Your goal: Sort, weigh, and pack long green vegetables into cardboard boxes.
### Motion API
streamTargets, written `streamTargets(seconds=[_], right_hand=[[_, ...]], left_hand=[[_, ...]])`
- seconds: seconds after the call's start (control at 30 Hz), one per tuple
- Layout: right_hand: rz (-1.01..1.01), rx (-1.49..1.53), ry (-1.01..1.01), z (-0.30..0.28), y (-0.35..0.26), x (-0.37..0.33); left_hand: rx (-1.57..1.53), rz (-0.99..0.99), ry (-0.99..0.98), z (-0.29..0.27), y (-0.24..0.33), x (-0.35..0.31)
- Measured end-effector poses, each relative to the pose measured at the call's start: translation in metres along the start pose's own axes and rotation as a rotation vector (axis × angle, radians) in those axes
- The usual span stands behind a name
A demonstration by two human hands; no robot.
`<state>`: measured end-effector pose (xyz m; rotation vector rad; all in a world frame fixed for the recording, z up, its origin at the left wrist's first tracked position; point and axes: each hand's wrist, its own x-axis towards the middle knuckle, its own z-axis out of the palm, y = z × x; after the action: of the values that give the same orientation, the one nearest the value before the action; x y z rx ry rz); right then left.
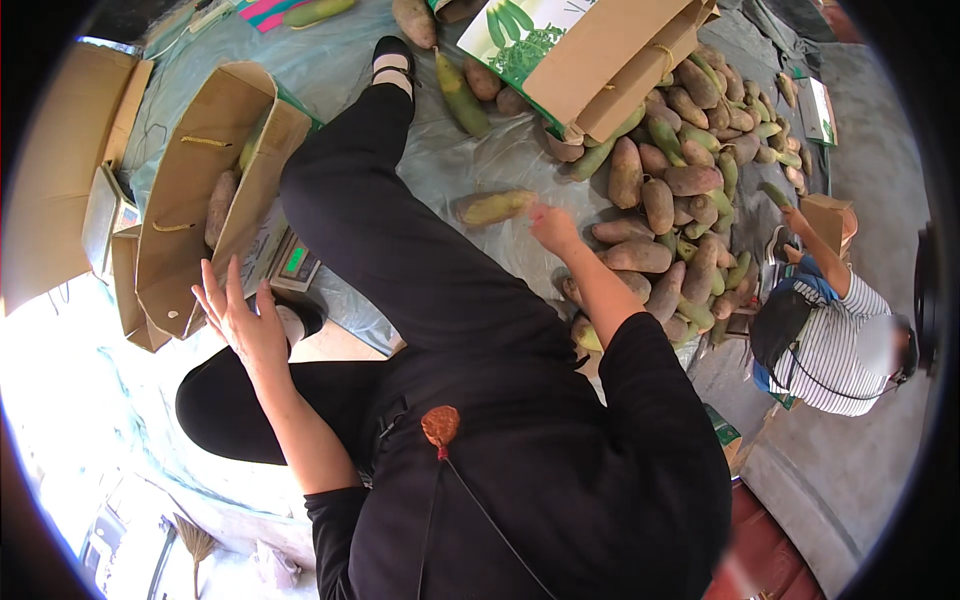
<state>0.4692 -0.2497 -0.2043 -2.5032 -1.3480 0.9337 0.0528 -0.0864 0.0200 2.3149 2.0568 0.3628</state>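
Observation:
My right hand (553, 228) is closed at the right end of a yellowish-green radish (492, 207), which lies low over the plastic sheet; slight blur softens the fingertips. My left hand (243, 318) is open, fingers spread, beside the near edge of an open brown carton (232, 95). Inside that carton a pinkish-brown radish (221, 208) shows, with a green one partly hidden behind the wall. Next to the carton a scale (294, 262) has a lit green display. To the right of my right hand spreads a heap of green and pinkish-brown radishes (640, 257).
Another open carton (590, 75) with a green printed side stands at the far edge of the heap. A loose green radish (460, 95) lies near my shoe (392, 65). At the right, a person in a striped shirt (825, 345) holds a green radish (775, 195).

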Motion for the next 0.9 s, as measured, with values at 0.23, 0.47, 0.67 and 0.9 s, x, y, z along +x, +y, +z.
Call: streamTargets(seconds=[0.23,0.47,0.67,0.9], right_hand=[[0.052,0.146,-0.059,0.023,0.003,0.003],[0.121,0.238,-0.074,0.005,-0.029,0.020],[0.057,0.204,-0.152,0.012,-0.007,0.005],[0.292,-0.072,-0.224,0.008,0.018,-0.028]], left_hand=[[-0.016,0.029,0.053,-0.005,0.008,0.003],[-0.023,0.007,0.066,-0.004,0.007,0.002],[-0.059,0.097,0.083,0.006,0.013,0.006],[-0.101,0.187,0.182,-0.001,0.006,0.007]])
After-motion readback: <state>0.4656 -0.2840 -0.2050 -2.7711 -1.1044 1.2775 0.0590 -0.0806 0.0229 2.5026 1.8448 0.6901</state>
